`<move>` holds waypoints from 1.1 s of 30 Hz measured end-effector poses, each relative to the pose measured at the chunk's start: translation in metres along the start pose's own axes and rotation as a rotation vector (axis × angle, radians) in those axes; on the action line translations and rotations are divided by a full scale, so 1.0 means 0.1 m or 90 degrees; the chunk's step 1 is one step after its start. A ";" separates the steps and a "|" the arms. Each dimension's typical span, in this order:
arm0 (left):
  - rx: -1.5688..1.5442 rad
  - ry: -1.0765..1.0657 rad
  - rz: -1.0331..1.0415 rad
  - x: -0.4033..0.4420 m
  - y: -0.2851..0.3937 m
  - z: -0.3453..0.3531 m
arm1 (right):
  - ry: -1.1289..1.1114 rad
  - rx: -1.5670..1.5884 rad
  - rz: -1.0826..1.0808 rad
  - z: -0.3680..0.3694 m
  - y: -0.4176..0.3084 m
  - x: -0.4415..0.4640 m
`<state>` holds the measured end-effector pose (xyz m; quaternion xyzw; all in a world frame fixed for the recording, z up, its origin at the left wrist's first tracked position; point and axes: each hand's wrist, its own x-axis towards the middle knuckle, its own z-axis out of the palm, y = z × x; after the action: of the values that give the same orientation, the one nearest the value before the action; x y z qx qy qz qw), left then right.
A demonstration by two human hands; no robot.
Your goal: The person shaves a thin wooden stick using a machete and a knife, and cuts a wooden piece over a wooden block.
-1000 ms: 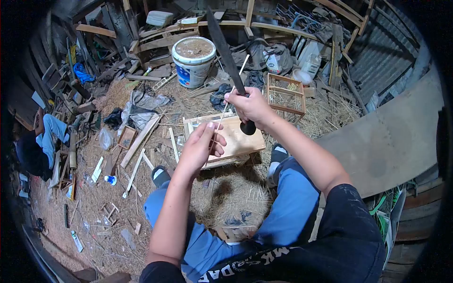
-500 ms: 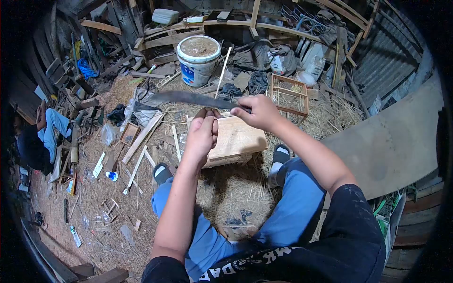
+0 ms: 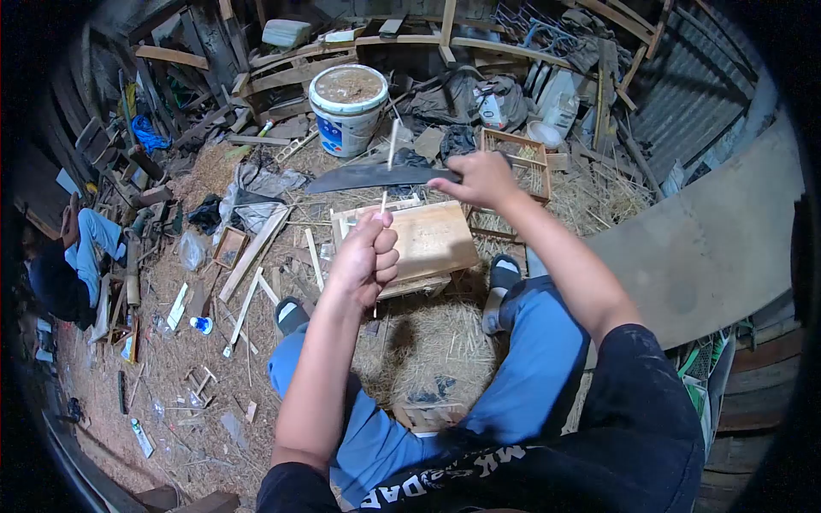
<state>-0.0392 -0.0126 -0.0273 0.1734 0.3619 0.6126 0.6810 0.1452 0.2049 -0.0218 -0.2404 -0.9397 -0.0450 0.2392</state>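
My right hand [image 3: 484, 181] is wrapped round the handle of a machete [image 3: 369, 178], its dark, wide blade pointing left and lying roughly level. In my closed left hand [image 3: 366, 258] is a thin wooden stick [image 3: 393, 147] held nearly upright. The stick's upper part shows above the blade, and its lower tip pokes out below my fist. The blade crosses the stick above my left hand; whether they touch I cannot tell. Under both hands stands a low wooden stool or box [image 3: 434, 241] with a pale flat top, between my feet.
A white bucket [image 3: 344, 128] of brownish material stands ahead. A small wooden frame [image 3: 540, 154] lies to the right of it, and a large curved sheet [image 3: 684, 256] is at my right. Wood strips [image 3: 256, 253] and shavings litter the ground. Another person [image 3: 73, 265] sits at far left.
The machete blade has come lower and right, across the stick. My left hand has moved slightly down, and its fist now stands more upright, with the stick rising past the blade.
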 end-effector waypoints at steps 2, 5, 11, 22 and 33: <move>-0.013 0.008 -0.013 0.00 0.00 -0.02 | -0.027 -0.007 0.024 0.03 -0.14 0.00; -0.049 0.013 0.016 -0.02 0.01 -0.04 | 0.017 0.057 0.022 0.12 -0.27 0.00; -0.063 -0.028 0.015 -0.18 0.01 -0.01 | 0.025 0.071 -0.015 0.03 -0.29 -0.04; -0.166 -0.070 -0.049 -0.22 0.01 -0.07 | -0.024 0.051 0.094 0.15 0.12 0.11; -0.340 -0.134 -0.103 -0.20 0.09 -0.24 | -0.048 0.232 0.193 0.18 -0.35 0.06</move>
<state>-0.0623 -0.0349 -0.0324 0.0217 0.1279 0.6084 0.7830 0.1168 0.1800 -0.0338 -0.3330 -0.8937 0.1709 0.2475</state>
